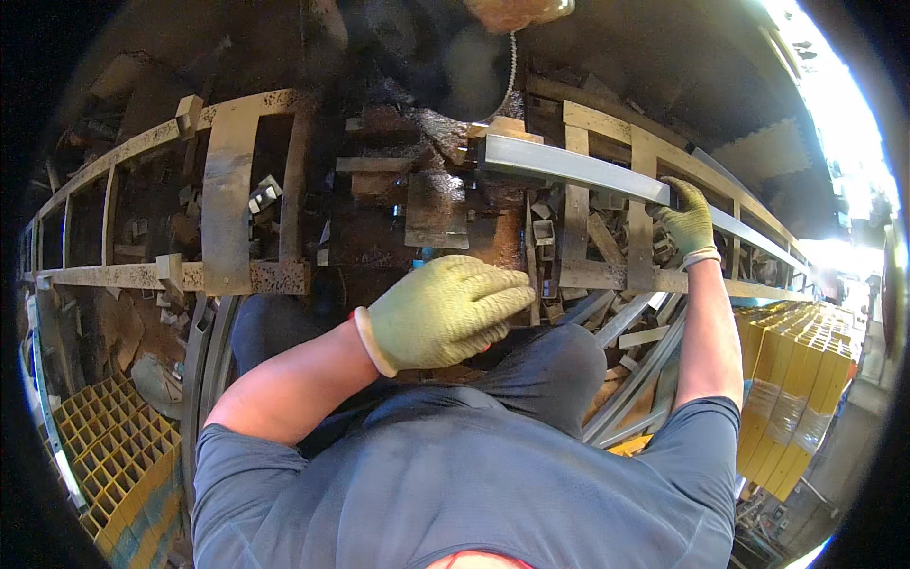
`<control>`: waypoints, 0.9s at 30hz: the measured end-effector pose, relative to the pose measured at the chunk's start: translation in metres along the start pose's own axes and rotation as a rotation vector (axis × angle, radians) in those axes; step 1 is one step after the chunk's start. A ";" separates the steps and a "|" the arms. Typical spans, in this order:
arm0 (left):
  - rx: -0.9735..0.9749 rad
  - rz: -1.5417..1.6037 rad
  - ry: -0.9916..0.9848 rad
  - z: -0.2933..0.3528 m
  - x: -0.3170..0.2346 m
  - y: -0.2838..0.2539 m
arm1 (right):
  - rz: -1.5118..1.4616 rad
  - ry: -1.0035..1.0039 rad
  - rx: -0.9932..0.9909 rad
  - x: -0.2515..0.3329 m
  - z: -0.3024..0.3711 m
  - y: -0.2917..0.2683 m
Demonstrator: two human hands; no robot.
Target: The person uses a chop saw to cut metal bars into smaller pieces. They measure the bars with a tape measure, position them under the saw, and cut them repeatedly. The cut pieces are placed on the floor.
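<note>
A long square metal tube [569, 175] lies across the slatted frame on the right, its near-centre end beside a dark round-edged machine [455, 66]. My right hand [687, 223], in a yellow-green knit glove, is closed round this tube with the fingers over its far side. In front of my body hangs my left hand [450, 311], gloved the same way. Its fingers point right, stretched out side by side, and nothing shows in them; the palm side is hidden. Below the machine sits a worn metal block [437, 209] on a dirty, wet-looking bed.
Another slatted frame [227, 199] runs off to the left. Offcuts [265, 194] lie under the frames. Long metal profiles [645, 365] rest beside my right knee. Stacked yellow tubes [791, 379] stand at right, and bundled yellow-edged tubes [114, 436] at lower left.
</note>
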State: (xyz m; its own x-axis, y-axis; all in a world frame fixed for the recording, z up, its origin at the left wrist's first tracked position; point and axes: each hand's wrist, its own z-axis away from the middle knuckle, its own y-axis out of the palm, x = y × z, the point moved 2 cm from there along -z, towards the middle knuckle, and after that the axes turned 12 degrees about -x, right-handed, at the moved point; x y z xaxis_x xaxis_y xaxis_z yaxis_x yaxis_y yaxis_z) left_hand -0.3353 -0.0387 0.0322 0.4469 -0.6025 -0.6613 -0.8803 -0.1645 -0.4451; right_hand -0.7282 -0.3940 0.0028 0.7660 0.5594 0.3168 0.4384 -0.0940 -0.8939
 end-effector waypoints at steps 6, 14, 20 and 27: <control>0.037 0.035 -0.072 0.015 0.007 -0.017 | 0.076 -0.085 0.041 0.017 -0.009 0.034; -0.062 -0.249 -0.122 0.012 0.037 -0.008 | 0.035 -0.019 0.107 0.042 -0.008 0.060; -0.096 -0.698 -0.110 -0.022 0.095 0.021 | 0.056 -0.044 0.127 0.048 -0.014 0.059; -0.015 -0.759 -0.185 -0.034 0.118 0.056 | -0.019 -0.001 0.124 0.031 -0.011 0.064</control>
State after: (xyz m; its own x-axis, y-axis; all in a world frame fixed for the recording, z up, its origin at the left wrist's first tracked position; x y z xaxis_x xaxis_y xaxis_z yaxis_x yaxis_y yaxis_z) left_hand -0.3367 -0.1454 -0.0504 0.9459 -0.1810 -0.2693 -0.3242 -0.4912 -0.8084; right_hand -0.6712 -0.3913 -0.0415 0.7575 0.5608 0.3342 0.3916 0.0191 -0.9199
